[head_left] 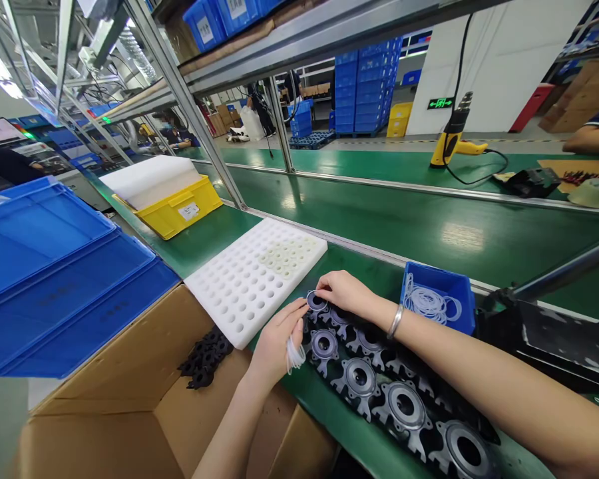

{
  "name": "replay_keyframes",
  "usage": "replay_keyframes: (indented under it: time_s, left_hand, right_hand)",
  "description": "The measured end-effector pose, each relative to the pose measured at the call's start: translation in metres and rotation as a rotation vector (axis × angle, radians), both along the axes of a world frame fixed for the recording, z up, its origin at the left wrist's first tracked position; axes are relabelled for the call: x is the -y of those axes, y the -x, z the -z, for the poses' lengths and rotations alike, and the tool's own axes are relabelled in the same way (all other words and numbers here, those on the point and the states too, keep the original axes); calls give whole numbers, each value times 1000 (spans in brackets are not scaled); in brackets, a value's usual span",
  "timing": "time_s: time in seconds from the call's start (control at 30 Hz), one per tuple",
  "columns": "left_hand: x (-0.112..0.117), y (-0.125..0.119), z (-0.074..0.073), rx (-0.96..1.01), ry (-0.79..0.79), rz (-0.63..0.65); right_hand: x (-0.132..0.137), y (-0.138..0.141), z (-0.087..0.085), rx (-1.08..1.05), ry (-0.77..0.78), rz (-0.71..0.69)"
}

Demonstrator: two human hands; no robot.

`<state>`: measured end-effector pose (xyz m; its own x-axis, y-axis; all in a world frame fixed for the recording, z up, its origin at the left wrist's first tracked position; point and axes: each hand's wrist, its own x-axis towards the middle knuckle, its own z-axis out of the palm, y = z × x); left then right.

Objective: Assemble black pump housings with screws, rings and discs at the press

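Several thin white rubber rings hang in the curled lower fingers of my left hand. Its thumb and index finger reach the near edge of a round dark metal part at the far end of two rows. My right hand, with a silver bangle at the wrist, bends its fingertips together onto the far side of that part. What lies under those fingertips is hidden. Nearer me run more grey metal castings with round openings, in black holders. A blue bin of loose white rings stands beyond my right forearm.
A white foam tray with rows of holes lies left on the green bench. Below it sits an open cardboard box with black parts inside. Blue crates stand left, a yellow bin behind. A metal rail crosses overhead.
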<state>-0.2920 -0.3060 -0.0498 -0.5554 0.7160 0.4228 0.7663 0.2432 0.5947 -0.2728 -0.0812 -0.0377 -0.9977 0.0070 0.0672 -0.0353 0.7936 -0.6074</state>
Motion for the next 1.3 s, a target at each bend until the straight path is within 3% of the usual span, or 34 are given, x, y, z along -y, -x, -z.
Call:
replay_keyframes:
  time_s: [0.13, 0.27, 0.4, 0.5, 0.77, 1.1, 1.3]
  left_hand:
    - [-12, 0, 7, -220, 160, 68]
    - [-17, 1, 10, -308, 223, 79]
    - [-17, 1, 10, -345, 255, 84]
    - [-17, 0, 8, -370, 286, 82]
    - [-19, -4, 4, -317, 338, 89]
    - [-17, -6, 2, -231, 367, 8]
    - [-14, -5, 0, -201, 346, 19]
  right_hand:
    - [0, -3, 0, -53, -19, -8]
    - [-1, -11, 1, -139, -19, -30]
    - [-2, -21, 5, -186, -38, -193]
    - [-2, -25, 9, -223, -142, -275]
    - [-13, -36, 8, -214, -295, -227]
    - [-6, -72, 4, -252, -282, -255]
    - [5, -75, 7, -267, -256, -277]
